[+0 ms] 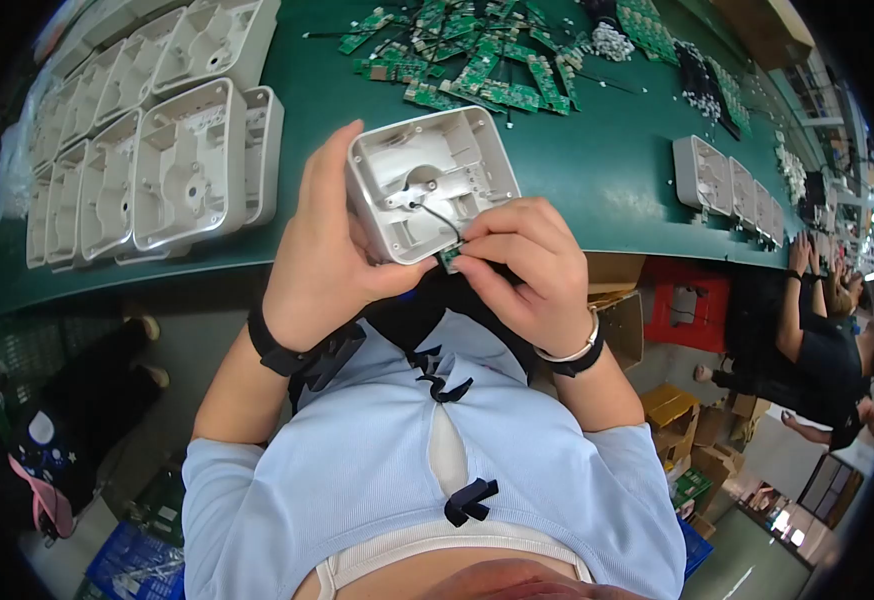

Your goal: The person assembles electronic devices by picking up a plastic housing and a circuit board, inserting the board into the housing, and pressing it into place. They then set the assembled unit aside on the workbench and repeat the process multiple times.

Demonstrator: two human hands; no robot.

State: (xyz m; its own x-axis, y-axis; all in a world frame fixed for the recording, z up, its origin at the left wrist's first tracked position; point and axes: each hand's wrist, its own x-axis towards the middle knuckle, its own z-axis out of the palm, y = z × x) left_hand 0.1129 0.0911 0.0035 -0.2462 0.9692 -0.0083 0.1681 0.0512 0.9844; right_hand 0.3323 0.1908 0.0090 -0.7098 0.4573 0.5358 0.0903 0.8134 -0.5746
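While the left hand (319, 240) grips the pale housing (397, 160), at the view's twelve o'clock, by its nine-o'clock side, the right hand (532, 260) pinches a small green circuit board (448, 259) at its six-o'clock rim.

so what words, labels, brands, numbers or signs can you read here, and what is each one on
None can be read.
White housing in the left hand: no legible marking.
Small green board at the right hand: too small.
Piled circuit boards: too small.
Cardboard boxes: too blurred.
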